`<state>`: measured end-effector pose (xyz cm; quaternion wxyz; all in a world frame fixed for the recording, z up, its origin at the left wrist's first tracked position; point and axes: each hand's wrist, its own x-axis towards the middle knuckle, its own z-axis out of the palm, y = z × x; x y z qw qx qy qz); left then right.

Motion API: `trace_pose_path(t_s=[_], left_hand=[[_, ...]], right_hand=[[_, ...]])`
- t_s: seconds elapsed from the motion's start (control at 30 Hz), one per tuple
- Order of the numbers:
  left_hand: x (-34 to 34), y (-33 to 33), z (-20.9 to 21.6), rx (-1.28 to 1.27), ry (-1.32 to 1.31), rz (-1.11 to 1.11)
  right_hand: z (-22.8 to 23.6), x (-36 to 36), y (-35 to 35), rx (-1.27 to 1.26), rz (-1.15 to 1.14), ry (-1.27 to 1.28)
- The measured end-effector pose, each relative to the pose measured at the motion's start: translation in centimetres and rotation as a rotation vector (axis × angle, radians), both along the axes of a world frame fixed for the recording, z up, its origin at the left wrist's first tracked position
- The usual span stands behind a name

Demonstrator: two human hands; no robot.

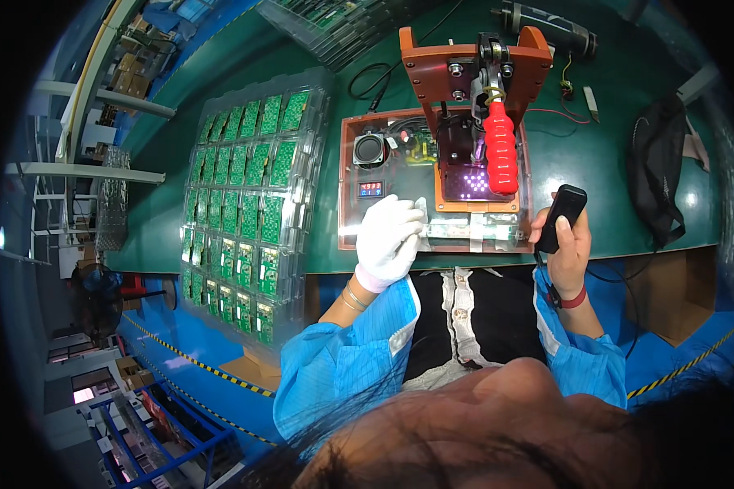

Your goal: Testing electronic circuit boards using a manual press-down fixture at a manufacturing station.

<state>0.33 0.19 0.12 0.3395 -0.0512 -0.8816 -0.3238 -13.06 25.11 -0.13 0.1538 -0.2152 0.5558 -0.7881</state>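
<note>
While right hand (573, 251) grips black device (561, 218), gloved left hand (390, 242) half-curled, grasp unclear

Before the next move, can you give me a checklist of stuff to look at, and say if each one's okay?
1. Black handheld device held by the right hand: ok, fingers wrapped around it.
2. Left hand gloved: ok, in white.
3. Right hand gloved too: not ok, it is bare.
4. Left hand free of small parts: cannot tell, the fingers are bunched.
5. Small display lit: ok.
6. Red handle locked: cannot tell from this view.
</note>
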Motion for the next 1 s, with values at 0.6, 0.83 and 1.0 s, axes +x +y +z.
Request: trace_pose_path(t_s=[0.6, 0.83, 1.0], left_hand=[[-0.3, 0.1, 0.5, 0.031, -0.001, -0.027], [0.0, -0.1, 0.2, 0.032, 0.003, -0.009], [0.3, -0.5, -0.7, 0.053, 0.054, 0.027]], right_hand=[[-1.3, -0.2, 1.1, -0.041, 0.106, 0.08], [-0.1, -0.6, 0.2, -0.133, -0.156, -0.103], [-0.3, -1.3, 0.9, -0.099, -0.299, 0.014]])
